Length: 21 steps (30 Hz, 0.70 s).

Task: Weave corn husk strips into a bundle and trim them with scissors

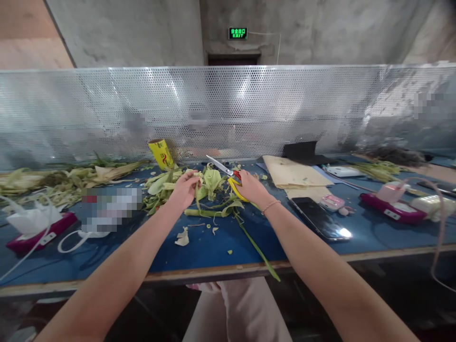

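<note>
My right hand grips a pair of scissors with red and yellow handles. The blades point up and to the left, above the plant scraps. My left hand is closed in a pinch on a thin pale green leaf strip, which hangs down from the fingertips. Crumpled leaves lie in a loose heap between and behind both hands. A long green stem slants from the heap over the table's front edge.
A yellow cylinder stands tilted behind the heap. To the right are a phone, brown paper and a purple power strip. Another power strip is at left. Perforated metal panel bounds the back of the blue table.
</note>
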Each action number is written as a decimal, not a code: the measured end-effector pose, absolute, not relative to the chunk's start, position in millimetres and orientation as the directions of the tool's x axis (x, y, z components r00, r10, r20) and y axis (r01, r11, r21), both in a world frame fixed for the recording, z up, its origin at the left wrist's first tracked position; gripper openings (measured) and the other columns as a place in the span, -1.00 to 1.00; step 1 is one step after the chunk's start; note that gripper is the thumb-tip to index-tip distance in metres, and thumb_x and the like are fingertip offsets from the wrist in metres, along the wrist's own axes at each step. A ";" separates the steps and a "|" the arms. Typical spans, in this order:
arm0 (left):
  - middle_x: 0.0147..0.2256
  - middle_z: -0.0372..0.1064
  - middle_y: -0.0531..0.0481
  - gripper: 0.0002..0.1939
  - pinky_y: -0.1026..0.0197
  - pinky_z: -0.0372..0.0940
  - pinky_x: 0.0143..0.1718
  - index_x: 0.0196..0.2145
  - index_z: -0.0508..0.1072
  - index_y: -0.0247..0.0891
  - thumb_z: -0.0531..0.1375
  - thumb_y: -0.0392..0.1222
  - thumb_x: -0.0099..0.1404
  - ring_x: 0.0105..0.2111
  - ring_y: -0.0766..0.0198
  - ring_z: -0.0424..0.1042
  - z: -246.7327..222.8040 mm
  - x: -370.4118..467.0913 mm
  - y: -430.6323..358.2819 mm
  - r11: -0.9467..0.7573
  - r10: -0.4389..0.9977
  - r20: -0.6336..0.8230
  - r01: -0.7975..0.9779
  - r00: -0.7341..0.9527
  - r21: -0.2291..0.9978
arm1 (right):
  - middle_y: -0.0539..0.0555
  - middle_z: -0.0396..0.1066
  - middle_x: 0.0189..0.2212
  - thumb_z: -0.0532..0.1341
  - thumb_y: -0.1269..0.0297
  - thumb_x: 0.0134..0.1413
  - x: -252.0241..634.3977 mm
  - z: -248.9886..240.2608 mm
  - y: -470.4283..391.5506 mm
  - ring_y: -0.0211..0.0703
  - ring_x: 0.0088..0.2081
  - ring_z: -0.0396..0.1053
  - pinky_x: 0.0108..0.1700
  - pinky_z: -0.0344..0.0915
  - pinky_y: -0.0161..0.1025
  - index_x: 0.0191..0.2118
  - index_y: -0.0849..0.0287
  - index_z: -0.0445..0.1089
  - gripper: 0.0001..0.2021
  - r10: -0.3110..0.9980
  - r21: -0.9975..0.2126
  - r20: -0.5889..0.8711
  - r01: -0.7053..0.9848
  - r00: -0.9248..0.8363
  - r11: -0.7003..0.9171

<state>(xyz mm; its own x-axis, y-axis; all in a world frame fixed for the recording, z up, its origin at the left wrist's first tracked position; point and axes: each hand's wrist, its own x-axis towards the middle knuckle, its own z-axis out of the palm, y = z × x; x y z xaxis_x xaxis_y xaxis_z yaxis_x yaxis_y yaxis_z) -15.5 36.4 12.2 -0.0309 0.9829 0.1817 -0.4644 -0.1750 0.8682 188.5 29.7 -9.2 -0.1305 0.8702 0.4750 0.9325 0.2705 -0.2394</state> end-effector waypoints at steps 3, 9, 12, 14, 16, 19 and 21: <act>-0.59 0.29 0.10 -0.73 0.36 0.20 -0.49 -0.45 0.33 -0.33 0.25 -0.43 -0.19 -0.59 0.46 0.28 8.8 -15.9 40.7 -0.268 0.963 0.260 -0.376 -0.075 0.887 | 0.26 0.31 -0.18 -0.02 0.02 0.07 188.5 -7.0 24.8 0.02 -0.21 0.34 -0.30 0.22 -0.21 -0.16 0.23 0.13 -0.64 0.863 -0.224 0.490 0.938 -0.127 0.265; -0.51 0.26 0.10 -0.73 0.32 0.21 -0.50 -0.41 0.29 -0.26 0.24 -0.30 -0.15 -0.58 0.44 0.27 8.5 -18.3 40.5 -0.450 0.882 0.423 -0.108 -0.206 0.886 | 0.24 0.28 -0.16 0.02 0.07 0.04 187.6 -2.6 18.8 0.02 -0.11 0.25 -0.18 0.21 -0.17 -0.12 0.24 0.14 -0.63 0.767 -0.139 0.599 0.914 -0.229 0.381; -0.42 0.27 0.07 -0.70 0.29 0.24 -0.48 -0.32 0.29 -0.23 0.21 -0.26 -0.08 -0.53 0.41 0.31 9.5 -21.4 38.4 -0.525 0.820 0.532 0.092 -0.212 0.846 | 0.22 0.27 -0.16 0.07 0.10 -0.01 187.5 -2.0 17.7 0.01 -0.10 0.22 -0.13 0.19 -0.16 -0.13 0.24 0.16 -0.63 0.715 -0.095 0.638 0.892 -0.286 0.442; -0.39 0.27 0.05 -0.66 0.28 0.25 -0.46 -0.26 0.26 -0.22 0.20 -0.25 -0.06 -0.51 0.39 0.32 9.8 -23.0 37.4 -0.548 0.787 0.579 0.190 -0.210 0.814 | 0.22 0.27 -0.17 0.08 0.10 -0.02 186.6 -1.6 16.0 0.01 -0.11 0.22 -0.13 0.19 -0.15 -0.14 0.24 0.16 -0.63 0.694 -0.075 0.648 0.881 -0.313 0.467; -0.40 0.29 0.04 -0.62 0.27 0.25 -0.47 -0.23 0.22 -0.22 0.19 -0.26 -0.06 -0.51 0.38 0.32 10.0 -23.5 36.3 -0.556 0.764 0.610 0.266 -0.211 0.788 | 0.21 0.27 -0.19 0.08 0.09 -0.03 184.8 -0.9 13.6 0.02 -0.12 0.21 -0.14 0.19 -0.14 -0.15 0.24 0.16 -0.63 0.688 -0.062 0.651 0.881 -0.321 0.470; -0.43 0.32 0.05 -0.61 0.25 0.24 -0.45 -0.24 0.17 -0.21 0.19 -0.29 -0.06 -0.52 0.36 0.31 10.5 -22.3 34.0 -0.543 0.750 0.629 0.352 -0.205 0.762 | 0.21 0.27 -0.20 0.06 0.08 -0.02 181.4 0.5 10.5 0.02 -0.15 0.22 -0.18 0.20 -0.14 -0.17 0.24 0.16 -0.64 0.702 -0.042 0.632 0.891 -0.327 0.453; -0.44 0.34 0.05 -0.61 0.23 0.24 -0.41 -0.26 0.17 -0.21 0.20 -0.31 -0.08 -0.51 0.34 0.31 10.7 -21.5 32.7 -0.529 0.745 0.637 0.405 -0.199 0.746 | 0.21 0.27 -0.20 0.05 0.07 -0.01 179.9 1.8 9.2 0.01 -0.17 0.24 -0.21 0.20 -0.15 -0.19 0.24 0.16 -0.65 0.720 -0.030 0.608 0.897 -0.334 0.442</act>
<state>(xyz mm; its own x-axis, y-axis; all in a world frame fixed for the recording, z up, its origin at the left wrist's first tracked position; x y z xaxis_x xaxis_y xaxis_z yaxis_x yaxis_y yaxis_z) -21.5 32.7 10.7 -0.1987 0.7451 0.6367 0.4047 -0.5293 0.7457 179.9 9.2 1.8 -0.3345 0.7200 0.6080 0.8967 0.4416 -0.0297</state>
